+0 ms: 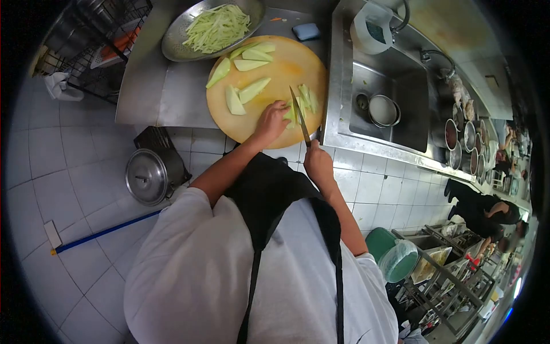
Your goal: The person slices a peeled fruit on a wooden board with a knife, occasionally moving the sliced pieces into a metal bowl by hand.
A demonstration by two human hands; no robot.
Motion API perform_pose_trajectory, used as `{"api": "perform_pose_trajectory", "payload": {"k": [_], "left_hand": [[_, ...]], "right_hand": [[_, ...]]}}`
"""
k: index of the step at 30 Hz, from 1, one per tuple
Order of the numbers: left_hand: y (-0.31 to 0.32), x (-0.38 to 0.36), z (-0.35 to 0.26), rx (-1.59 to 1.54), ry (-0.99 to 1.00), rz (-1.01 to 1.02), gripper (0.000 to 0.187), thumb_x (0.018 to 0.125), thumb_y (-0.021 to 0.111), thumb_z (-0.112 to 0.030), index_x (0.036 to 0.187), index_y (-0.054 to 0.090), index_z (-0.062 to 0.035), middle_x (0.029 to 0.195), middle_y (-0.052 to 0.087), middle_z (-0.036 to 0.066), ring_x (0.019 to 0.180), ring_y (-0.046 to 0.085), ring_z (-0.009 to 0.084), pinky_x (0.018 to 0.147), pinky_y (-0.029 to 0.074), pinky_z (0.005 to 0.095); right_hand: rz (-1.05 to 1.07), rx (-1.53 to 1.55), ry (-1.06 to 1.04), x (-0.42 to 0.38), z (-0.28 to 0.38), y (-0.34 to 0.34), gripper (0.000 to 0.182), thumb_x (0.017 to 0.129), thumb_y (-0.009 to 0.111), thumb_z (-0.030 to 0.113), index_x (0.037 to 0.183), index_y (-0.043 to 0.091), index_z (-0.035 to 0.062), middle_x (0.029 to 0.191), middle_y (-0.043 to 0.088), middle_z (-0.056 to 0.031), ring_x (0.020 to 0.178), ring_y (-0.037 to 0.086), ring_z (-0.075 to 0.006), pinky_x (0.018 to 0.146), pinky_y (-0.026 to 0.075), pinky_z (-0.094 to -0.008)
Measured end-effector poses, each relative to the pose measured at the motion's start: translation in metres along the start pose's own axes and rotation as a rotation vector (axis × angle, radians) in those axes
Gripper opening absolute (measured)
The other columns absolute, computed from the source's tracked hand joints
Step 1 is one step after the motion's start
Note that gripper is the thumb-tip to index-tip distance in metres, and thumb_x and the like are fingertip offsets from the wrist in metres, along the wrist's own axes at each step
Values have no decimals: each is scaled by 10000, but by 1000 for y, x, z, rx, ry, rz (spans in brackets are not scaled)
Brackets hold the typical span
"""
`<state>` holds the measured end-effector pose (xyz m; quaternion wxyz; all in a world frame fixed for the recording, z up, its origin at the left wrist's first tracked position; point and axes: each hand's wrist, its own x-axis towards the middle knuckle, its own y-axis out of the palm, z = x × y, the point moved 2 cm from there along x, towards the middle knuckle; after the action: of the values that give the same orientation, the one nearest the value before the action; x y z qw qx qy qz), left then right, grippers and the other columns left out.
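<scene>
My right hand [318, 164] is closed round the handle of a kitchen knife [301, 117], its blade pointing away over the round cutting board [286, 63]. Curled fingers of my left hand [271, 122] press on a pale green vegetable piece [289, 116] just left of the blade; the fingers partly hide it. Right of the blade lie cut vegetable strips [309, 98]. Thick peeled wedges [250, 90] rest on the left and far parts of the board. Behind the board, a perforated metal bowl [175, 43] holds a heap of thin vegetable strips [217, 27].
A steel sink [389, 77] with a pot [383, 110] inside adjoins the board on the right. A blue sponge [306, 31] lies behind the board. On the floor at left stands a lidded pot [147, 176]. A person in dark clothes [484, 209] is farther right.
</scene>
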<state>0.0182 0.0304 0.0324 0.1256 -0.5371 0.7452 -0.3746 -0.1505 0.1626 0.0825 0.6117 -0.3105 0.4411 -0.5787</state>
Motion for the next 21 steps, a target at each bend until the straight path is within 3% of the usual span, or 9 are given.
{"api": "perform_pose_trajectory", "payload": {"k": [10,14,21], "left_hand": [[-1,-2,-5,21,46,-15,411,763,769,-51,1164,709,22,1207,643,213,1105,617,385,979,495,442],[-5,-2,-7,30,21,30,444,774,787,-79,1191,693,43,1243,640,208,1162,605,378,1009,484,437],[-6,-2,-10,50,51,-5,420,761,775,-56,1160,702,52,1219,635,207,1096,614,372,971,497,436]], "right_hand": [[83,-101,22,-12,3,16,171,860,570,43,1006,510,-22,752,691,-262,708,716,-424,637,573,-505],[119,-129,45,-12,7,11,167,867,563,43,1009,506,-23,752,692,-249,707,719,-414,632,576,-492],[142,-99,60,-10,6,13,152,880,548,38,1009,502,-28,751,690,-248,693,712,-414,618,571,-493]]}}
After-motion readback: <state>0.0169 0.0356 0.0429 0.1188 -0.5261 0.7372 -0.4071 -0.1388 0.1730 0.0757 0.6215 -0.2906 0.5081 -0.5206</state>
